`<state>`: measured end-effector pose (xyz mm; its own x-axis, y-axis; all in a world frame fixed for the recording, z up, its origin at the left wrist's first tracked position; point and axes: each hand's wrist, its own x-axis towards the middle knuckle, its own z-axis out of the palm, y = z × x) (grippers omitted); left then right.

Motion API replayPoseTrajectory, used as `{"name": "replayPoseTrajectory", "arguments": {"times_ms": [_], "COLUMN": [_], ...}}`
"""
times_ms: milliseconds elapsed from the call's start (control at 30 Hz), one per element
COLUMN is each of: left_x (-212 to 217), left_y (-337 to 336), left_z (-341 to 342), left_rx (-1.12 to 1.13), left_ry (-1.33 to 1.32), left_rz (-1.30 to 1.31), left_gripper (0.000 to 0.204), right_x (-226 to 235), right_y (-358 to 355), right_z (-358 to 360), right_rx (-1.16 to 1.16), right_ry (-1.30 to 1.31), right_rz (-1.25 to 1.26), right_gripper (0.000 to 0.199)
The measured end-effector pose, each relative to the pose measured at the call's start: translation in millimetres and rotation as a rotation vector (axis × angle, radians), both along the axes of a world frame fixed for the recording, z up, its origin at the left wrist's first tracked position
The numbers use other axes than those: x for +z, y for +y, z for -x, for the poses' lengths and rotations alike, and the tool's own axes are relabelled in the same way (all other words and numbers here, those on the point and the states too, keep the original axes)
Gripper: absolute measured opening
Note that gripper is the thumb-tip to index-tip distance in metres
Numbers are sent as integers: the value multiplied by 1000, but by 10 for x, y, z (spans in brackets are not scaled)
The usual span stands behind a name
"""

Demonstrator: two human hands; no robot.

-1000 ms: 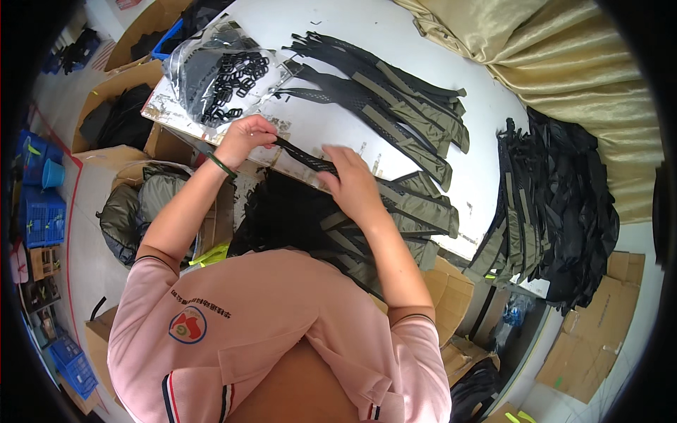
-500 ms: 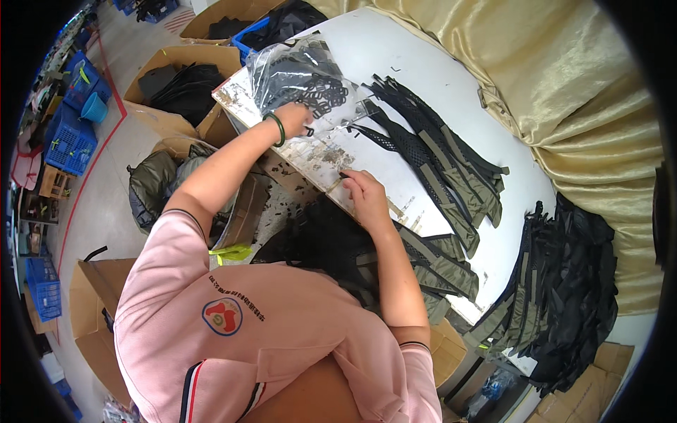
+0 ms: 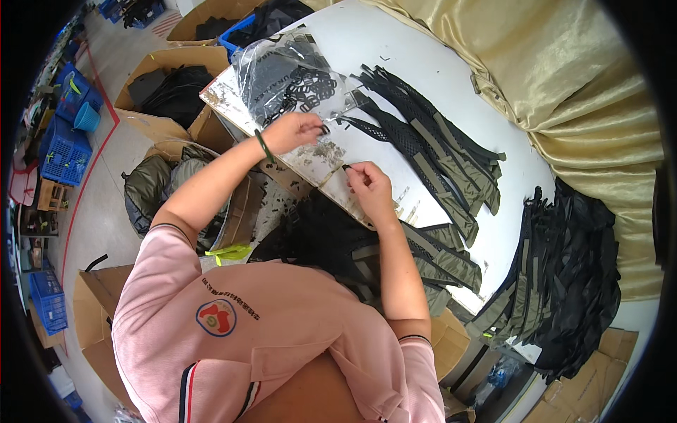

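Observation:
My left hand [image 3: 290,132], with a dark green bangle at its wrist, pinches a small black plastic buckle [image 3: 324,130] above the worn edge of the white table. Just beyond it lies a clear plastic bag [image 3: 264,74] with many loose black buckles [image 3: 310,86] at its mouth. Closer to me and to the right, my right hand [image 3: 369,187] pinches the tip of a narrow black strip [image 3: 345,167]; the rest of the strip is hidden by my fingers. Beneath my right forearm, black mesh and olive strap pieces [image 3: 430,254] hang over the table edge.
More black and olive shoulder straps [image 3: 430,148] lie across the white table [image 3: 486,151]. A thick pile of black straps [image 3: 571,282] drapes at the right. Cardboard boxes [image 3: 159,130] stand along the left, one holding black pieces. A gold curtain [image 3: 564,77] borders the far side.
My left hand has drawn back from the bag's mouth and turned, the buckle now at its fingertips toward the right. My right hand has risen slightly, still pinching the strip.

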<state>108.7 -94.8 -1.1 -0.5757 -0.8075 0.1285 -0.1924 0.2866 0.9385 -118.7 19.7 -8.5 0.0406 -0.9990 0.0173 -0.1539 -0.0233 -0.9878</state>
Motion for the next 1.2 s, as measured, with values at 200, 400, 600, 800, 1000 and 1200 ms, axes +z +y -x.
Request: {"name": "replayPoseTrajectory", "arguments": {"times_ms": [200, 400, 600, 800, 1000, 1200], "left_x": [92, 73, 19, 131, 141, 73], "left_y": [534, 721, 775, 824, 893, 938], "left_z": [298, 416, 468, 499, 574, 679], "left_rx": [-169, -53, -130, -125, -118, -75], "left_ry": [289, 477, 607, 636, 387, 398], "left_rz": [-438, -813, -858, -916, -588, -318], "left_gripper": [18, 11, 15, 25, 23, 18], "right_x": [164, 174, 211, 208, 205, 88], "right_y": [27, 70, 95, 99, 114, 130], "right_z": [112, 255, 341, 339, 258, 168], "right_rx": [-8, 15, 30, 46, 36, 20], "right_ry": [-155, -514, -535, -519, -555, -473], "right_rz": [-109, -256, -305, -294, -302, -253], "right_gripper": [14, 14, 14, 13, 12, 13]}}
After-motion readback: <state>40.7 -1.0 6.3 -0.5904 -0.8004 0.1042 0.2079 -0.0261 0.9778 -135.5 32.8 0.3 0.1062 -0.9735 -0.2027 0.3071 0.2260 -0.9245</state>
